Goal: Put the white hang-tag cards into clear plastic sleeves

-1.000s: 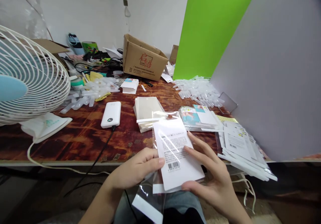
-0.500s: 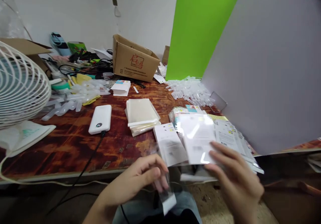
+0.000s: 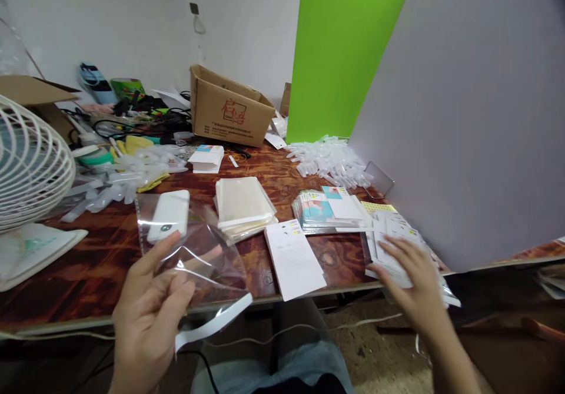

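My left hand (image 3: 150, 305) holds up a clear plastic sleeve (image 3: 194, 252) with a white strip hanging from its lower edge, in front of the table's near edge. My right hand (image 3: 410, 276) lies flat, fingers spread, on a fanned pile of bagged white cards (image 3: 397, 241) at the right end of the table. A single white card (image 3: 295, 258) with small print lies loose on the wood between the two hands.
On the brown table (image 3: 88, 270) are a white power bank (image 3: 168, 214) with a cable, a stack of sleeves (image 3: 242, 202), printed cards (image 3: 326, 208), small clear tubes (image 3: 331, 158), a cardboard box (image 3: 229, 108), a white fan (image 3: 30, 158) at left. A grey board (image 3: 477, 117) stands right.
The white card has come out of the sleeve and now lies on the table. My left hand lifted the empty sleeve leftward. My right hand moved right onto the pile.
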Available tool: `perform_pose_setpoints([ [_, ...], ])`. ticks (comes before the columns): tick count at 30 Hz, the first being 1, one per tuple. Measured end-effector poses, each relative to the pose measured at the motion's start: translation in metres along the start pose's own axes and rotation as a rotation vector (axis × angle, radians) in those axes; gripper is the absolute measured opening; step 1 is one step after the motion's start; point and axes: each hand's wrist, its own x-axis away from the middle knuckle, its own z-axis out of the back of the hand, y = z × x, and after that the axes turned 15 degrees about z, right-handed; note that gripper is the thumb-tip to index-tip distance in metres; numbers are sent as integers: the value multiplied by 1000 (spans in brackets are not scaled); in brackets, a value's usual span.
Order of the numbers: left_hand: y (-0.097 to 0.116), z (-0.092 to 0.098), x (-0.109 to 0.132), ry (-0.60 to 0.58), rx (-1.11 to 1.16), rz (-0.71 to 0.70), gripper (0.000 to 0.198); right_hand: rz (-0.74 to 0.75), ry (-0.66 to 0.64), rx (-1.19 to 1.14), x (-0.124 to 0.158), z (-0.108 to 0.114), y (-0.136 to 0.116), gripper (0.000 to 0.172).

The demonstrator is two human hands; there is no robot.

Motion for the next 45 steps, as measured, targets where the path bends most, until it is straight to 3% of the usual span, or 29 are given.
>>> perform_pose_setpoints([
  [2, 4, -13, 1, 49, 0, -72, 67, 241, -196, -131, -17, -14, -42, 61],
  [4, 5, -24, 0, -34, 13, -98, 84, 456, -238, -142, -26, -28, -74, 53],
  [6, 4, -31, -2, -138, 28, -96, 106, 548, -190, -131, -25, -40, -90, 37],
  [9, 0, -33, -8, -185, -2, -34, 121, 534, -66, -142, -12, -49, -94, 39],
  [11, -3, -33, -14, -203, 13, 36, 112, 516, 14, -152, -5, -53, -92, 38],
  [12, -4, -32, -17, -212, 46, 86, 98, 510, 42, -158, -4, -54, -92, 36],
  [16, -9, -32, -27, -225, 309, 315, 24, 497, 24, -173, -7, -56, -97, 27],
  [19, -10, -31, -28, -243, 424, 341, 5, 460, 12, -188, -10, -47, -101, 32],
  [22, -8, -32, -26, -227, 404, 347, 12, 417, 211, -251, -6, -25, -107, 42],
  [25, -3, -39, -21, -254, 417, 393, 21, 434, 347, -238, -2, -2, -119, 35],
  [27, 1, -45, -18, -293, 451, 418, 28, 517, 327, -205, -3, 4, -130, 26],
  [30, 7, -52, -10, -352, 520, 478, 33, 633, 267, -209, -9, 1, -145, 30],
  [36, -1, -62, 19, -476, 571, 735, 40, 645, 224, -271, -22, -9, -145, 32],
  [38, -9, -64, 29, -483, 585, 800, 38, 614, 190, -270, -26, -10, -141, 32],
  [42, -24, -63, 42, -457, 593, 770, 30, 487, 153, -285, -28, -13, -140, 30],
  [45, -31, -56, 46, -504, 554, 753, 26, 417, 87, -383, -26, -14, -142, 27],
])
